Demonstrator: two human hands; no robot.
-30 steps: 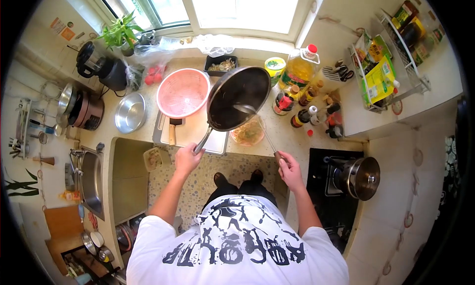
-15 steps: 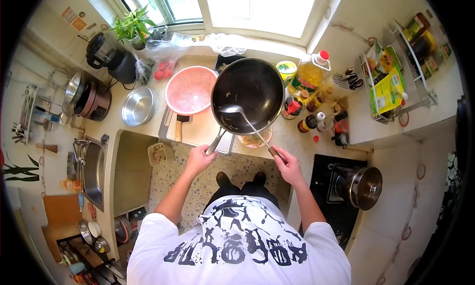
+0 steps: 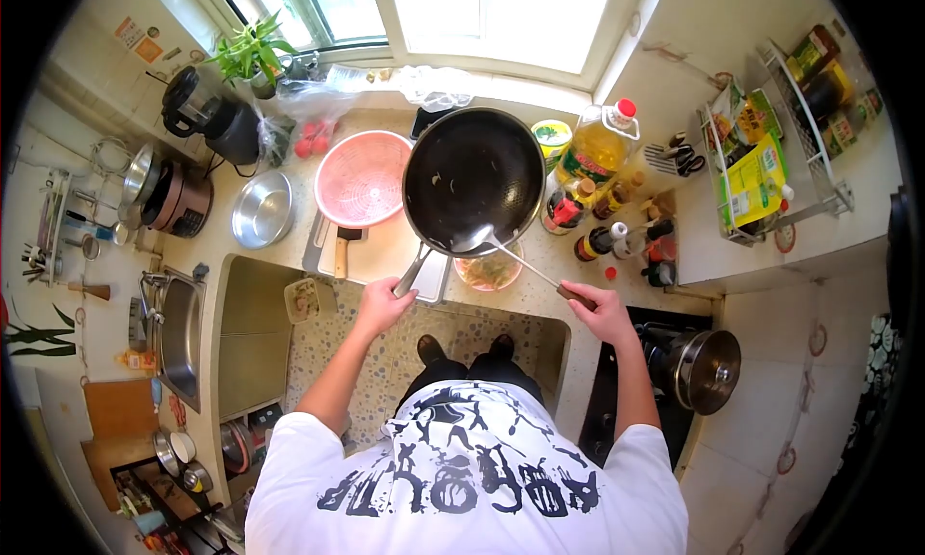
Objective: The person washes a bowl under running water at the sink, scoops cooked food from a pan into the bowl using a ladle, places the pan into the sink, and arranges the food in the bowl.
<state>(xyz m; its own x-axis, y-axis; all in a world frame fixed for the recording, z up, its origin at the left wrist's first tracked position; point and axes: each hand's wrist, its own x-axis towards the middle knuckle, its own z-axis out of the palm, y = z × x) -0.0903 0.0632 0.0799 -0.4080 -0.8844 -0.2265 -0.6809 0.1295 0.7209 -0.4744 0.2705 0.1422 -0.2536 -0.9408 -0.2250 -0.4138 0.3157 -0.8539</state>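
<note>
Our left hand (image 3: 385, 307) grips the round black wok (image 3: 472, 174), our right (image 3: 602, 314) the silver metal spatula (image 3: 472, 238), above the beige counter (image 3: 568, 266) near the white-framed window (image 3: 520, 15).

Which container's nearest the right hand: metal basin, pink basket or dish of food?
The dish of food, partly hidden by the wok; the pink basket and metal basin lie farther left of the right hand.

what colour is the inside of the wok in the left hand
The wok is black inside, seen best in the head view.
</note>
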